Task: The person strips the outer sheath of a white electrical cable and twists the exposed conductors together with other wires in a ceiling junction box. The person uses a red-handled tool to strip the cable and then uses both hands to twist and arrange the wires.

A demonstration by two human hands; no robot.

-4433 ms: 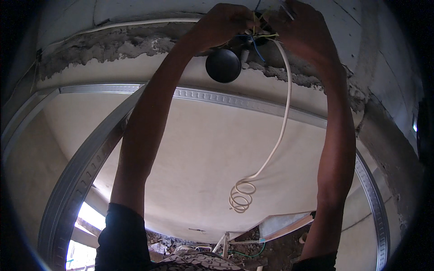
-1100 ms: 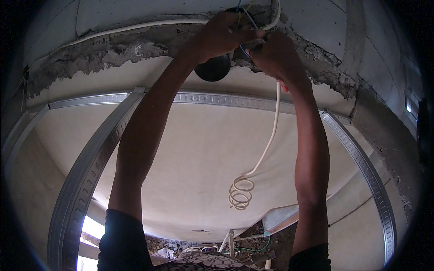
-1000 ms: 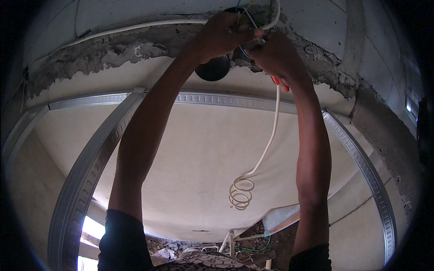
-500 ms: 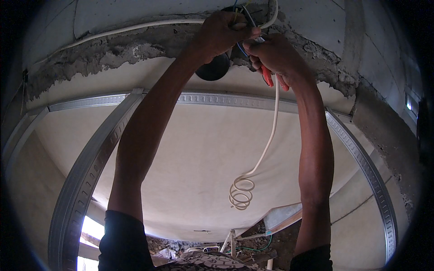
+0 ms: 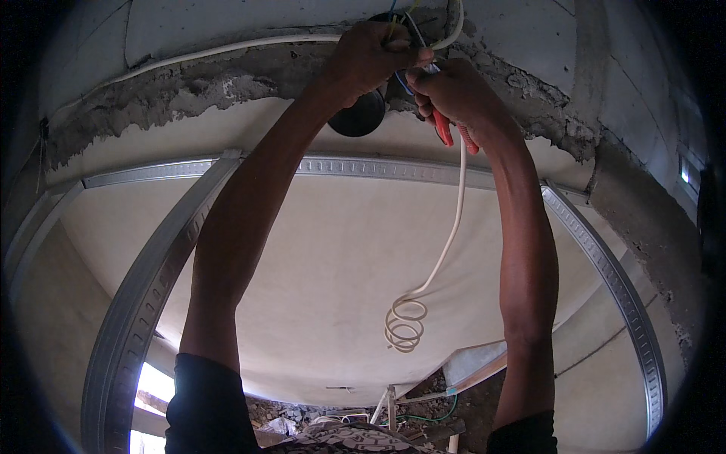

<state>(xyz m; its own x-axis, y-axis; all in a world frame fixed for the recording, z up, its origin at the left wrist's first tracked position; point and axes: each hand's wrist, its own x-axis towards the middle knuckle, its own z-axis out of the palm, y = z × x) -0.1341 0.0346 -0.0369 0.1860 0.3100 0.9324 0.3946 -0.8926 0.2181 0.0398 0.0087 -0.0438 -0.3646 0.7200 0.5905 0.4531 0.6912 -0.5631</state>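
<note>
Both arms reach overhead to a rough, broken strip of grey plaster (image 5: pixel 189 83). The left hand (image 5: pixel 370 57) has its fingers pinched around thin coloured wires (image 5: pixel 399 17) at the top of the view, just above a round black fitting (image 5: pixel 357 117). The right hand (image 5: pixel 454 91), touching the left, has its fingers wrapped around red-handled pliers (image 5: pixel 445 129). A white cable (image 5: pixel 446 242) hangs beside it, ending in a coil.

The view was dim and warm-toned. Daylight glared white from a gap (image 5: pixel 147 386) at seven o'clock. My raised forearms stood dark and backlit against the pale ceiling (image 5: pixel 333 257). Fisheye bent the metal channels, and black vignette ringed the rim.
</note>
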